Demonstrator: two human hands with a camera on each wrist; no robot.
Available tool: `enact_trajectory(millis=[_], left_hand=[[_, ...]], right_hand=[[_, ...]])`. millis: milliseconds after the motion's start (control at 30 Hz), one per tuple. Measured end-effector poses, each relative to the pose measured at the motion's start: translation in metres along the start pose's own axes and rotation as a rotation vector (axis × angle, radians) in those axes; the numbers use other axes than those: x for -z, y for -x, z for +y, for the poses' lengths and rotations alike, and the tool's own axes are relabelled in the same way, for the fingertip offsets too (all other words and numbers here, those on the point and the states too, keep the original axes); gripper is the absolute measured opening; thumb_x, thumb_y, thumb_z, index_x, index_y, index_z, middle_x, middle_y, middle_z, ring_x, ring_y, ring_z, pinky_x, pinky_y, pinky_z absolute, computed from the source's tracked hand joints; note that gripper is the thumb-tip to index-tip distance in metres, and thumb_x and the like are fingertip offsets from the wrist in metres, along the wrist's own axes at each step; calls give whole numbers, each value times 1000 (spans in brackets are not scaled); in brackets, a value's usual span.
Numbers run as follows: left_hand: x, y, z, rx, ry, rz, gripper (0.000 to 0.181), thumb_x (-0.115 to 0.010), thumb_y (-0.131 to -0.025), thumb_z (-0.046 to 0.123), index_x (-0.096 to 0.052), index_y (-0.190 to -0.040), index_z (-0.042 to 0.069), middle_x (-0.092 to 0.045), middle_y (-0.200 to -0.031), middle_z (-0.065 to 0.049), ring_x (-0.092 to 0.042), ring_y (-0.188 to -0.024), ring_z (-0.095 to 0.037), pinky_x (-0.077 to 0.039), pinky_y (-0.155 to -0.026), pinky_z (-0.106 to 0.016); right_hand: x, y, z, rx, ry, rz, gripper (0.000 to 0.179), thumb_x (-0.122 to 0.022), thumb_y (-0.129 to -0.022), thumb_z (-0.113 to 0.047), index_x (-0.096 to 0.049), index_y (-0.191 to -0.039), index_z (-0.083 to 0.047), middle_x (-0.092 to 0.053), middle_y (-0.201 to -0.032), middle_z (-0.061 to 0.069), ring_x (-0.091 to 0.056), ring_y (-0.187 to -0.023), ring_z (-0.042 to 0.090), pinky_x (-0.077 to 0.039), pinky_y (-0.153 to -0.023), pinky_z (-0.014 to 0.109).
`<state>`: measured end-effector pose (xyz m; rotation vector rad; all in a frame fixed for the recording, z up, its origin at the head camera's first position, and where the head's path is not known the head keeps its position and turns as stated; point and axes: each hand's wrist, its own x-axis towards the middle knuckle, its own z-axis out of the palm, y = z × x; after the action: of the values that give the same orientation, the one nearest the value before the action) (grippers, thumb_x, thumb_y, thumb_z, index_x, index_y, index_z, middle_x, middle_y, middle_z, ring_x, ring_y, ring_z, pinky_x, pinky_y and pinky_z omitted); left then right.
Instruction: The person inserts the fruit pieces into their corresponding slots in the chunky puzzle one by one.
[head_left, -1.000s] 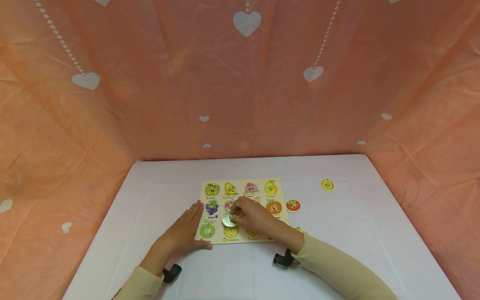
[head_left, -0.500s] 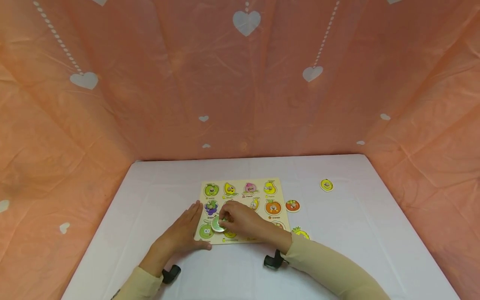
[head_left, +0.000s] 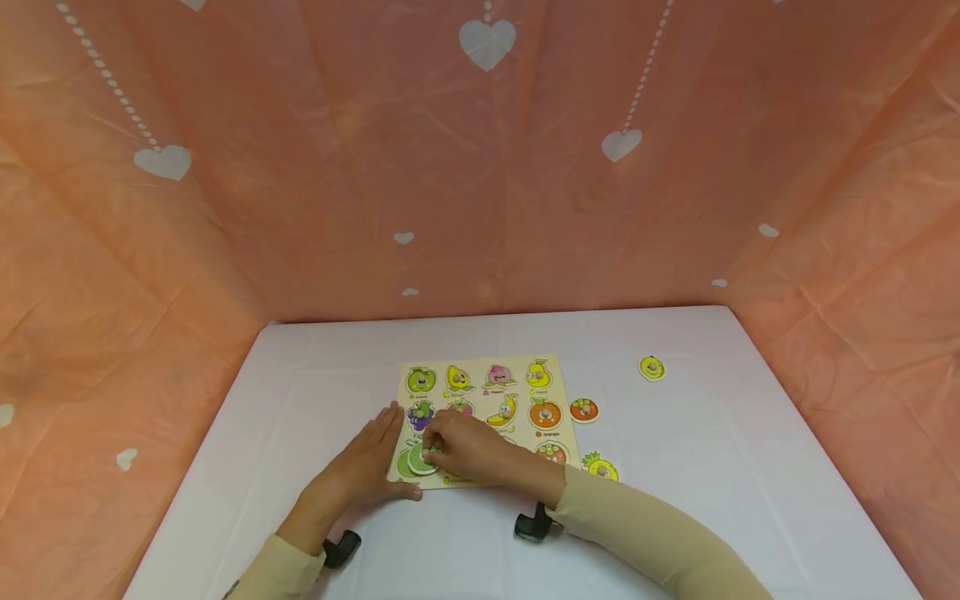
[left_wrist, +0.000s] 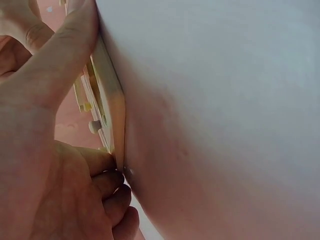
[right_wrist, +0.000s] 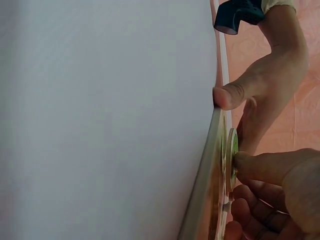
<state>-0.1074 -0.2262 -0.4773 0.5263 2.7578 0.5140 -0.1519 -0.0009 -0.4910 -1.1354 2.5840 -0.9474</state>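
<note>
A wooden fruit puzzle board (head_left: 440,368) lies flat on the white table. My right hand (head_left: 468,447) pinches a round green puzzle piece (head_left: 420,465) between thumb and fingertips, low over the board's front left corner. The piece overlaps the green melon picture printed there. In the right wrist view the piece (right_wrist: 232,155) stands slightly off the board's face. My left hand (head_left: 365,463) lies along the board's left edge with fingers extended, its thumb at the front edge. In the left wrist view the fingers and thumb touch the board's side (left_wrist: 117,117).
Loose on the table right of the board are a red tomato piece (head_left: 584,410), a yellow pineapple piece (head_left: 602,469) and, farther back, a round yellow piece (head_left: 652,368). Several knobbed fruit pieces sit in the board. Orange cloth (head_left: 495,208) hangs behind and at both sides.
My right hand has carried the green piece left and toward the front, from mid-board to over the melon picture, and tilted it flatter. My left hand stays at the board's edge.
</note>
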Motion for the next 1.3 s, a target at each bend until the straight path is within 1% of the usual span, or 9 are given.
enact_trajectory(millis=[200, 400, 567, 800, 967, 1100, 1300], left_hand=[[1, 0, 0, -8, -11, 13, 133, -90, -79, 59, -20, -164, -14, -15, -174, -33, -18, -162, -48, -22, -131, -59], [2, 1, 1, -11, -25, 16, 133, -90, -79, 60, -20, -164, -15, -17, -173, -34, -19, -162, -48, -24, -131, -59], [2, 1, 1, -11, -29, 16, 133, -91, -79, 59, -20, -164, -15, -17, -173, -33, -20, -162, -48, -24, -131, -59], [0, 1, -1, -16, -26, 14, 133, -91, -79, 59, -20, -164, -15, -17, -173, -34, -20, -162, -48, -24, -131, -60], [0, 1, 0, -14, -34, 5, 132, -90, -80, 60, -20, -164, -15, -17, -174, -33, -19, -162, -47, -23, -131, -59], [1, 1, 2, -18, -39, 7, 132, -90, -80, 59, -21, -163, -16, -18, -173, -34, -21, -161, -47, -24, -131, -59], [3, 1, 5, -18, -31, 8, 132, -91, -79, 58, -21, -163, -16, -18, -173, -35, -21, -161, -48, -24, -131, -59]], right_hand=[[-4, -5, -1, 5, 8, -16, 11, -78, -100, -23, -69, -95, -19, -54, -85, -13, -49, -75, 0, -42, -64, 16], [-5, -10, -5, 9, 47, -16, 11, -78, -100, -23, -69, -95, -19, -54, -85, -13, -49, -77, 2, -41, -66, 15], [-7, -12, -6, -1, 50, -21, 10, -79, -99, -23, -71, -97, -19, -56, -87, -14, -50, -77, 0, -43, -66, 14], [-10, -13, -9, 6, 63, -24, 10, -80, -99, -23, -72, -98, -18, -58, -89, -14, -51, -80, 0, -44, -69, 14], [-11, -13, -13, -11, 70, -32, 10, -80, -99, -23, -71, -99, -17, -56, -87, -13, -50, -80, 1, -44, -70, 15], [-10, -13, -15, -21, 91, -39, 11, -80, -99, -24, -71, -99, -17, -56, -89, -13, -49, -81, 0, -44, -71, 14], [-10, -13, -15, -10, 103, -37, 12, -81, -99, -24, -71, -98, -17, -56, -88, -13, -49, -81, 0, -43, -71, 13]])
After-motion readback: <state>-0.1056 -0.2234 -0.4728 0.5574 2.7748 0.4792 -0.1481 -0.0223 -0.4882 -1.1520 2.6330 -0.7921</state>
